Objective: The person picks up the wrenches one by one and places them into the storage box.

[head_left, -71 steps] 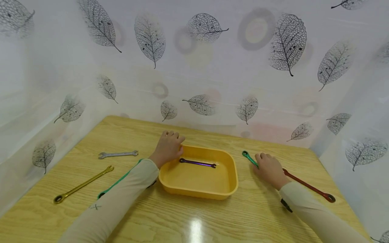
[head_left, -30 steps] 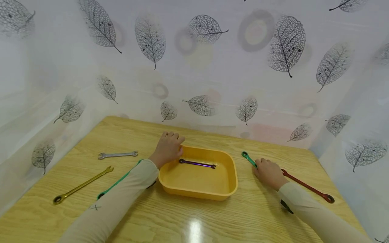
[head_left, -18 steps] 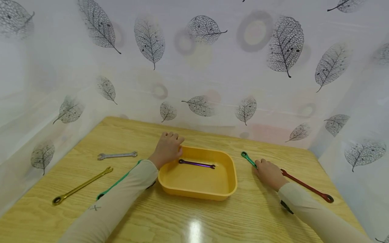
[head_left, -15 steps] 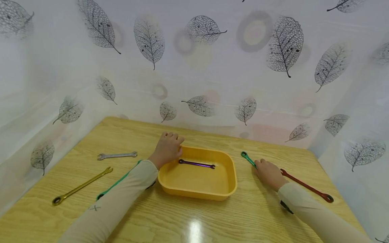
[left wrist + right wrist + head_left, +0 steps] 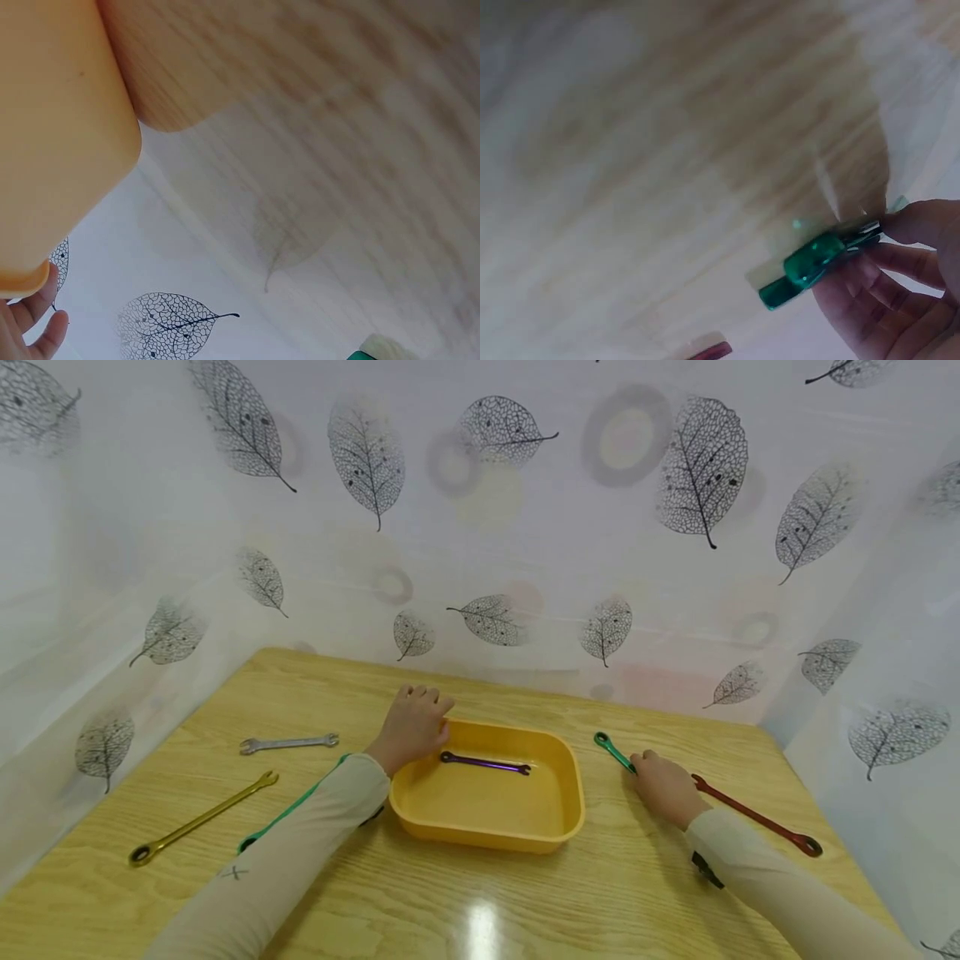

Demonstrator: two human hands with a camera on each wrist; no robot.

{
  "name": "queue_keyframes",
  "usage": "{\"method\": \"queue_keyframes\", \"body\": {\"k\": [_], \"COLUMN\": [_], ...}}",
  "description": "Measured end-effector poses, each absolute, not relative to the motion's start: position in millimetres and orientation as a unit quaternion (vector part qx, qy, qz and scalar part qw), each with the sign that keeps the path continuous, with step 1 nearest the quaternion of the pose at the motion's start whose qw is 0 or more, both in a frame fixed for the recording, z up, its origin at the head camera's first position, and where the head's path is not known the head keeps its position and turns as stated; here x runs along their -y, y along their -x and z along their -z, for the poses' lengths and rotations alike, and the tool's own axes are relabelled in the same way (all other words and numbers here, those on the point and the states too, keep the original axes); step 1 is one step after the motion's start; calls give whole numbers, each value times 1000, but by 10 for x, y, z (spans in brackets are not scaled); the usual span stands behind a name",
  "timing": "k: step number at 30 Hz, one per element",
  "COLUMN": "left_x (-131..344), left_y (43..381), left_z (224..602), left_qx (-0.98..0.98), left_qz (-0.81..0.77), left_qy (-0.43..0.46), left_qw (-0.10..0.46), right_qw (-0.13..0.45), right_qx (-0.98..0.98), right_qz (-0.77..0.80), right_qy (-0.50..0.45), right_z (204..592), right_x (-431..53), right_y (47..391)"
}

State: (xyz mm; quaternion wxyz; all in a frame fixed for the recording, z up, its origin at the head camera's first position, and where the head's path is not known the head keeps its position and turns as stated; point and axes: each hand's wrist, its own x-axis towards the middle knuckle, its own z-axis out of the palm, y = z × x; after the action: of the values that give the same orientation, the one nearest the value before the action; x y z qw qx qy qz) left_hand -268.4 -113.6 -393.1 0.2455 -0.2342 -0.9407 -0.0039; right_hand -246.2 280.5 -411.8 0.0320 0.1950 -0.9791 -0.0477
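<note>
My left hand (image 5: 415, 724) grips the far left corner of a yellow plastic tub (image 5: 487, 839), its fingers curled over the rim. In the left wrist view the fingertips (image 5: 51, 334) show beside the tub's lip. A purple combination wrench (image 5: 486, 763) lies inside the tub. To the right of the tub, my right hand (image 5: 667, 787) pinches a green ratcheting wrench (image 5: 613, 750) between thumb and fingers. The right wrist view shows the wrench's green open end (image 5: 814, 259) jutting past the fingers, close to the table; whether it touches the surface is unclear.
A red wrench (image 5: 757, 814) lies just right of my right hand. On the left are a silver open-end wrench (image 5: 290, 743), a gold wrench (image 5: 204, 817) and another green wrench (image 5: 296, 806), partly hidden by my left sleeve. Leaf-patterned sheeting (image 5: 510, 543) encloses the wooden table (image 5: 420, 902).
Both hands keep their holds on the tub and the green wrench. My right hand has shifted very slightly toward me along the wrench, and the head view has drifted a little.
</note>
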Motion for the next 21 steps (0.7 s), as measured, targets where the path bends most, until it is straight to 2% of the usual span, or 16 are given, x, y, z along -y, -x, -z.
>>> {"method": "queue_keyframes", "body": {"k": [10, 21], "left_x": [1145, 1145], "left_y": [2678, 2683], "left_z": [3917, 3939], "left_qx": [939, 938], "left_qz": [8, 5], "left_qy": [236, 237], "left_qw": [252, 253], "right_qw": [10, -6], "right_qx": [980, 966], "right_qz": [-151, -245], "right_qy": [-132, -87], "right_z": [4054, 4074], "right_x": [-2921, -2993], "right_y": [2457, 2449]}}
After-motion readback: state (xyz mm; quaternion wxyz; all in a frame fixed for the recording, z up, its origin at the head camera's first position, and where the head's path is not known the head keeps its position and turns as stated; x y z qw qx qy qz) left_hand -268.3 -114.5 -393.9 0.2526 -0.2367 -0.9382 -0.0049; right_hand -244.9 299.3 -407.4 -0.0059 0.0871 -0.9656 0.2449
